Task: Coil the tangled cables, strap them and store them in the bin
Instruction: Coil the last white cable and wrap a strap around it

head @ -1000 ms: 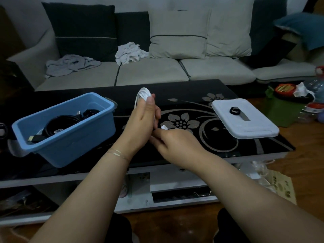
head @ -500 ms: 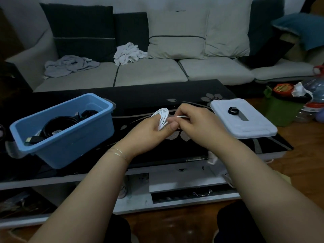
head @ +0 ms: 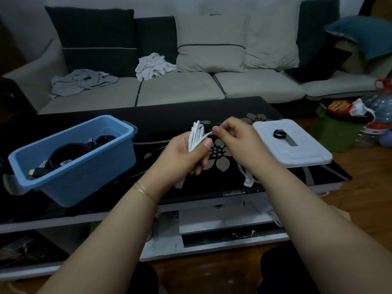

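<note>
Loops of thin, smooth white cable [head: 196,136] stand bunched in the left hand [head: 186,154], gripped above the glossy black floral table [head: 222,166]. Right hand [head: 235,134] pinches one taut strand. Coiled black cables [head: 70,152] lie in the blue plastic bin [head: 84,175].

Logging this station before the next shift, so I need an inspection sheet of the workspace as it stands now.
Surface: black glass table with flower pattern.
Job's things: blue bin holds black cables; white lid beside it carries a black strap.
Clutter: cloths on the sofa; bottles on the floor, right.
Grips: left hand holds the white cable coil; right hand pinches a strand.
Cables: white one part coiled, unstrapped.
Surroundings: dim living room.
</note>
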Demonstrator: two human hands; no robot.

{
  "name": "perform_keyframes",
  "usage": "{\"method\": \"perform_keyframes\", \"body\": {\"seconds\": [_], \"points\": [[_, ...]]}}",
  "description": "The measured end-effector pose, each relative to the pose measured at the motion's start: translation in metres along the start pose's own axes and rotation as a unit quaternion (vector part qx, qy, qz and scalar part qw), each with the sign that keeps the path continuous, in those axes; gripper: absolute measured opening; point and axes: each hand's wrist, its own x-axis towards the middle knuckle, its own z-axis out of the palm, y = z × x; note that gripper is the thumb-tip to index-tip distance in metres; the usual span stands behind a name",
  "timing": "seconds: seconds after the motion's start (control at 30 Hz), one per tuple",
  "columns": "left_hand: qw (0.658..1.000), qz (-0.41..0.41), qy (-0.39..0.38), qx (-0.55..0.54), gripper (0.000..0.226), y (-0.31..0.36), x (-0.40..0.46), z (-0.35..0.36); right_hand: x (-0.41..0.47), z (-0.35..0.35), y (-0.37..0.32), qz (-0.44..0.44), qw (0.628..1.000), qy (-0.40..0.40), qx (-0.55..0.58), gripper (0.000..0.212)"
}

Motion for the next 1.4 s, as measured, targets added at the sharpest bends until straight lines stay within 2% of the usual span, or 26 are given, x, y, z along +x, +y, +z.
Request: {"method": "perform_keyframes", "body": {"seconds": [0.2,0.3,0.33,0.4,0.47,0.57,0.67,0.73,0.83,0.9,0.93,1.0,1.03,1.13,1.23,1.3,1.4], "points": [[0.994,0.021,-0.032,-0.104,0.023,-0.002,-0.001,0.000,-0.008,0.015,-0.005,0.034,0.999,0.001,-0.024,0.035],[0.988,0.023,-0.033,-0.148,0.036,-0.005,-0.001,-0.001,-0.010,0.022,-0.012,0.085,0.994,-0.067,-0.030,0.018],[0.985,0.023,-0.028,-0.167,0.041,-0.005,-0.001,-0.001,-0.011,0.025,-0.013,0.081,0.992,-0.091,-0.045,0.015],[0.980,0.031,-0.014,-0.196,0.048,-0.006,0.000,-0.002,-0.017,0.030,-0.018,0.054,0.984,-0.138,-0.097,0.024],[0.977,0.041,0.006,-0.208,0.054,-0.009,0.003,-0.006,-0.022,0.031,-0.020,0.035,0.978,-0.161,-0.125,0.018],[0.979,0.034,0.041,-0.196,0.060,-0.011,0.004,-0.010,-0.027,0.031,-0.023,0.013,0.968,-0.199,-0.150,0.016],[0.988,0.026,0.075,-0.130,0.054,-0.013,0.006,-0.011,-0.030,0.029,-0.024,-0.006,0.952,-0.247,-0.182,0.020],[0.992,0.016,0.095,-0.087,0.054,-0.017,0.010,-0.013,-0.034,0.028,-0.024,-0.023,0.941,-0.271,-0.204,0.013],[0.995,-0.009,0.094,-0.014,0.048,-0.020,0.012,-0.018,-0.038,0.023,-0.026,-0.064,0.927,-0.269,-0.253,0.012],[0.995,-0.031,0.087,0.032,0.037,-0.022,0.012,-0.020,-0.038,0.018,-0.029,-0.106,0.921,-0.242,-0.287,0.014],[0.995,-0.047,0.082,0.037,0.039,-0.021,0.011,-0.020,-0.038,0.015,-0.031,-0.128,0.920,-0.220,-0.298,0.018],[0.994,-0.073,0.062,0.046,0.073,-0.021,0.010,-0.018,-0.036,0.009,-0.033,-0.160,0.917,-0.173,-0.321,0.026],[0.994,-0.075,0.046,0.059,0.081,-0.019,0.008,-0.017,-0.035,0.006,-0.035,-0.164,0.921,-0.152,-0.318,0.027],[0.996,-0.054,-0.027,0.073,0.075,-0.007,0.004,-0.007,-0.033,-0.004,-0.038,-0.150,0.949,-0.115,-0.253,0.026],[0.991,-0.059,-0.087,0.085,0.085,-0.006,0.003,-0.004,-0.031,-0.007,-0.039,-0.141,0.954,-0.104,-0.243,0.034],[0.989,-0.082,-0.114,0.055,0.098,-0.008,0.003,-0.006,-0.028,-0.007,-0.036,-0.107,0.966,-0.106,-0.208,0.039],[0.983,-0.112,-0.146,-0.014,0.099,-0.008,0.004,-0.006,-0.025,-0.004,-0.027,-0.034,0.992,-0.114,-0.043,0.052]]}}
